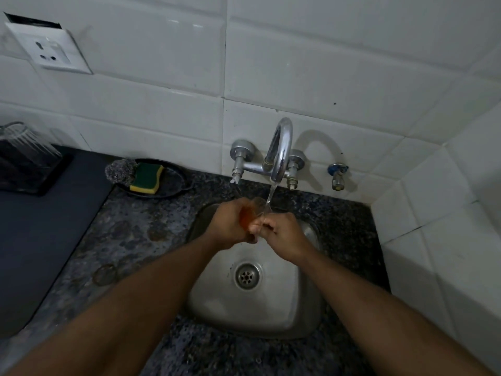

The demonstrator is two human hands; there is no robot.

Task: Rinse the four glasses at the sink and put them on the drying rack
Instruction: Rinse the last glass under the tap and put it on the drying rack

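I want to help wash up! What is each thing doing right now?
Tap: running.
Glass: held under the water.
Left hand: grips the glass.
Right hand: fingers on the glass.
Sink: drain open, no plug.
Sponge: lying on a dark tray.

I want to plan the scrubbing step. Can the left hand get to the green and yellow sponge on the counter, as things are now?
Probably not at once: the left hand grips the glass under the tap. The path to the sponge, lying on its dark dish left of the sink, looks unobstructed.
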